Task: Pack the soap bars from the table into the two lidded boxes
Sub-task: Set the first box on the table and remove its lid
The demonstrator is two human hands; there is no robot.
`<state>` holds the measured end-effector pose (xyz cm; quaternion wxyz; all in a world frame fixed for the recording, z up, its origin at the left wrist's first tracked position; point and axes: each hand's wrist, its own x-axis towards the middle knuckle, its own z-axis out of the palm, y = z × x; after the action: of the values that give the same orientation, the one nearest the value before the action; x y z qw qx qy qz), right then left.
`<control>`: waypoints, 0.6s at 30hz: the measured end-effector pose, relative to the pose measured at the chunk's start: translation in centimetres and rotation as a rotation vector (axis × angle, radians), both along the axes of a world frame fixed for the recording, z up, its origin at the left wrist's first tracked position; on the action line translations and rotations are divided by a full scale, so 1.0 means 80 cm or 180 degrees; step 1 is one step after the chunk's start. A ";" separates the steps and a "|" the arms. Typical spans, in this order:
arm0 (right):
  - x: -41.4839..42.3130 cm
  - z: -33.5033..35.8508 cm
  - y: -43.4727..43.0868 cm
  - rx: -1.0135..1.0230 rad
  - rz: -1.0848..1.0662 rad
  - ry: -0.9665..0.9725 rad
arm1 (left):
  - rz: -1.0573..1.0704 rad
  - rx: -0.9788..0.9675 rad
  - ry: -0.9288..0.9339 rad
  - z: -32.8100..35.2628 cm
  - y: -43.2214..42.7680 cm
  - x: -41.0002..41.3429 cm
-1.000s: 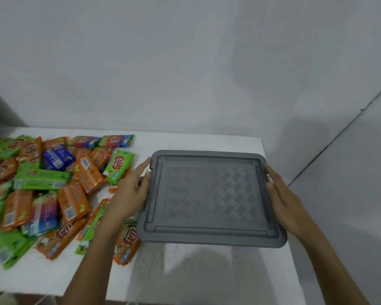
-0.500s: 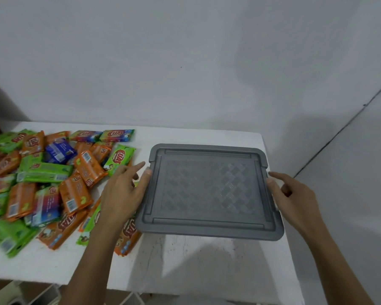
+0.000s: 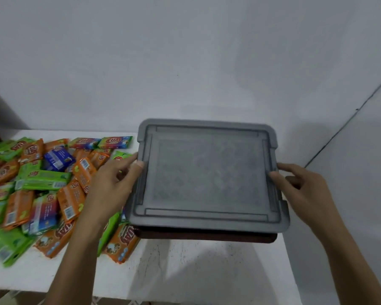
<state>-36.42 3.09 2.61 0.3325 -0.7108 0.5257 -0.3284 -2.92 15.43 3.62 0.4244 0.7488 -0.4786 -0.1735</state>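
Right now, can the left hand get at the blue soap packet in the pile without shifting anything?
Probably yes. The left hand grips the grey plastic lid by its left edge, so it must let go first. The blue soap packet lies on top of the pile, uncovered, just left of that hand, with nothing between them.

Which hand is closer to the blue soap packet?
The left hand. It grips the gray lid's left edge, just right of the soap pile where the blue soap packet lies. The right hand holds the lid's far right edge, across the whole lid.
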 end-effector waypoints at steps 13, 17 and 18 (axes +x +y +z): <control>0.028 0.041 -0.067 -0.0352 0.0321 -0.1270 | -0.0293 -0.0943 0.0993 0.046 -0.057 0.013; 0.049 0.042 -0.114 -0.1058 0.0292 -0.0221 | -0.0205 -0.0705 -0.0125 0.031 -0.109 0.036; 0.056 0.041 -0.127 -0.1201 0.0259 -0.0021 | -0.0132 -0.0675 -0.0365 0.025 -0.122 0.041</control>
<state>-31.97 -7.08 5.87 0.2081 -0.7801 0.4246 -0.4098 0.40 5.63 5.61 0.4695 0.6984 -0.5331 -0.0875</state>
